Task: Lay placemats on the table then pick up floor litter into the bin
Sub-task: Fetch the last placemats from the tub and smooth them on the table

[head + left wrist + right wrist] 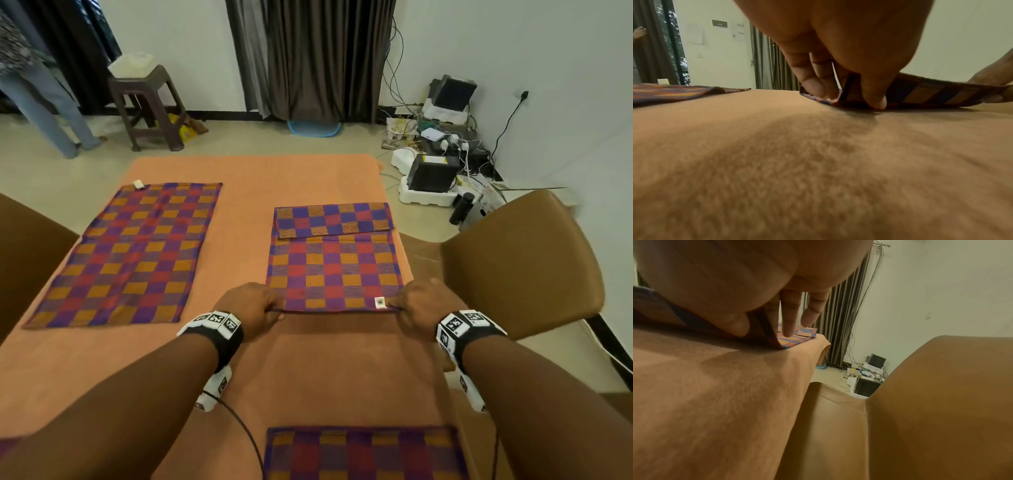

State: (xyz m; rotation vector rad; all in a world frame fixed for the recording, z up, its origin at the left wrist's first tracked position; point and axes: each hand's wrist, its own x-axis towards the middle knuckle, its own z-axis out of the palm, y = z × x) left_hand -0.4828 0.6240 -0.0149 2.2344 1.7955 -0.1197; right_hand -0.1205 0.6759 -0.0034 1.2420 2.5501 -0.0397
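Note:
A checked purple, red and orange placemat (334,270) lies on the right half of the orange-covered table (239,178), its far end folded back over itself. My left hand (253,308) pinches its near left corner and my right hand (419,305) pinches its near right corner, lifting the near edge slightly. The left wrist view shows thumb and fingers closed on the placemat (920,94) edge; the right wrist view shows the same on the placemat (764,331) corner. A second placemat (133,253) lies spread flat on the left half. A third placemat (363,452) sits at the near edge below my arms.
Brown padded chairs stand to the right (520,260) and left (27,246) of the table. On the floor beyond are a brown stool (147,109), a blue basin (313,128) under dark curtains, and a clutter of cables and boxes (438,157). A person's legs (44,113) stand far left.

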